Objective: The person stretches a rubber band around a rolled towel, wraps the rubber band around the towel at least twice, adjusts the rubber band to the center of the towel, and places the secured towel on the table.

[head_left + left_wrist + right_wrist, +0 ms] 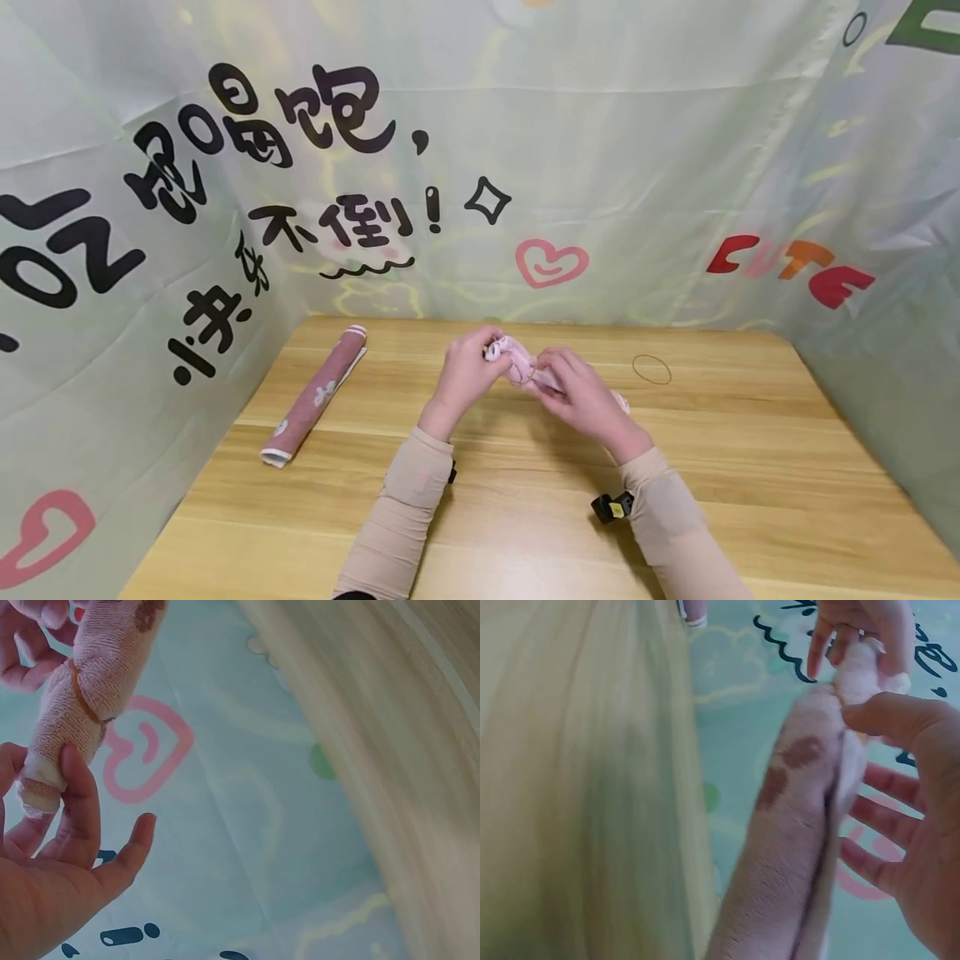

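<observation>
One rolled towel [515,363] — left hand [464,375] pinches its far-left end, right hand [585,402] its middle part — slants lengthwise to near right.

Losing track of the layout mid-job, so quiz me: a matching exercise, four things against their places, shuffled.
1. Pale pink roll
2. Darker pink roll
3. Loose band
4. CUTE lettering

A. On the table, right of the hands
B. On the backdrop
C. Held by left hand and right hand
D. On the table, left of the hands

Pairs: 1-C, 2-D, 3-A, 4-B
</observation>
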{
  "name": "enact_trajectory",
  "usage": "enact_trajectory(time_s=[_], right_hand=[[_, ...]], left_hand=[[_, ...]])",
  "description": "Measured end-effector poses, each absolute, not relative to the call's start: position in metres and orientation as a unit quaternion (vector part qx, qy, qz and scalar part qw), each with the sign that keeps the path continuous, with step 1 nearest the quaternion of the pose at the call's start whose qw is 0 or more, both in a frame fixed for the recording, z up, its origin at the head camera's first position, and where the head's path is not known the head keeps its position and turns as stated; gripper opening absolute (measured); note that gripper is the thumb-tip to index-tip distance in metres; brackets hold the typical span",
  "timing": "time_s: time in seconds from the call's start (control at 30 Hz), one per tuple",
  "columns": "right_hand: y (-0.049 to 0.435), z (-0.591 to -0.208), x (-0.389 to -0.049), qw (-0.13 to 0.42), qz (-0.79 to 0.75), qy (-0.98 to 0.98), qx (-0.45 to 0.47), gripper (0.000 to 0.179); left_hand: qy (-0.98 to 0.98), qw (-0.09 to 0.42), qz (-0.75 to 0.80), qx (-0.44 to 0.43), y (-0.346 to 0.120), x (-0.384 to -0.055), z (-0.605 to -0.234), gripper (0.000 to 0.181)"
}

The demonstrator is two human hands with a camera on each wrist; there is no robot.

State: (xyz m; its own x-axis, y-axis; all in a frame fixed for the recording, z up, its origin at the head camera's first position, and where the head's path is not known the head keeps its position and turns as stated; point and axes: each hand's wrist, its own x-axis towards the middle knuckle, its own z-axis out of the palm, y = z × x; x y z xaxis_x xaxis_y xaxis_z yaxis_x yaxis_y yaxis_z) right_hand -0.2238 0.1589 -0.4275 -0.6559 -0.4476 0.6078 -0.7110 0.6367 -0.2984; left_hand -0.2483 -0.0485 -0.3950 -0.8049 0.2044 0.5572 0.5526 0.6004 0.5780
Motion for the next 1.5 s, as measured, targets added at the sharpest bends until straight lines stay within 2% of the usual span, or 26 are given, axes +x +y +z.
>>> enact_trajectory(time_s=[0.17, 0.4, 0.5, 0.6, 0.73, 0.87, 0.97, 1.07, 1.3, 1.5], right_hand=[[0.154, -0.431, -0.223, 0.221, 0.26, -0.898, 0.276, 0.058], [0.156, -0.432, -0.222, 0.201, 0.23, -0.921, 0.241, 0.048], [0.159, -0.431, -0.223, 0.2, 0.242, -0.918, 0.244, 0.042], [0.163, -0.43, -0.224, 0.187, 0.263, -0.914, 0.246, 0.038], [0.17, -0.427, -0.224, 0.149, 0.299, -0.913, 0.235, 0.032], [0.176, -0.423, -0.223, 0.1, 0.349, -0.904, 0.224, 0.03], [0.18, -0.419, -0.222, 0.06, 0.389, -0.89, 0.23, 0.028], [0.183, -0.415, -0.222, 0.03, 0.418, -0.875, 0.243, 0.027], [0.186, -0.413, -0.221, 0.022, 0.403, -0.874, 0.271, 0.025], [0.183, -0.415, -0.221, 0.028, 0.388, -0.879, 0.274, 0.027]], left_hand=[[-0.858, 0.166, -0.445, -0.194, -0.048, -0.247, -0.391, 0.022], [-0.862, 0.114, -0.456, -0.19, -0.049, -0.247, -0.391, 0.023], [-0.869, 0.115, -0.431, -0.213, -0.048, -0.246, -0.392, 0.028], [-0.878, 0.132, -0.39, -0.243, -0.048, -0.247, -0.394, 0.042], [-0.882, 0.148, -0.349, -0.28, -0.049, -0.248, -0.397, 0.059], [-0.878, 0.171, -0.325, -0.308, -0.05, -0.249, -0.398, 0.063], [-0.873, 0.179, -0.319, -0.322, -0.05, -0.25, -0.397, 0.063], [-0.873, 0.166, -0.324, -0.324, -0.05, -0.25, -0.396, 0.063], [-0.87, 0.123, -0.353, -0.322, -0.051, -0.25, -0.397, 0.048], [-0.867, 0.145, -0.35, -0.323, -0.053, -0.249, -0.397, 0.039]])
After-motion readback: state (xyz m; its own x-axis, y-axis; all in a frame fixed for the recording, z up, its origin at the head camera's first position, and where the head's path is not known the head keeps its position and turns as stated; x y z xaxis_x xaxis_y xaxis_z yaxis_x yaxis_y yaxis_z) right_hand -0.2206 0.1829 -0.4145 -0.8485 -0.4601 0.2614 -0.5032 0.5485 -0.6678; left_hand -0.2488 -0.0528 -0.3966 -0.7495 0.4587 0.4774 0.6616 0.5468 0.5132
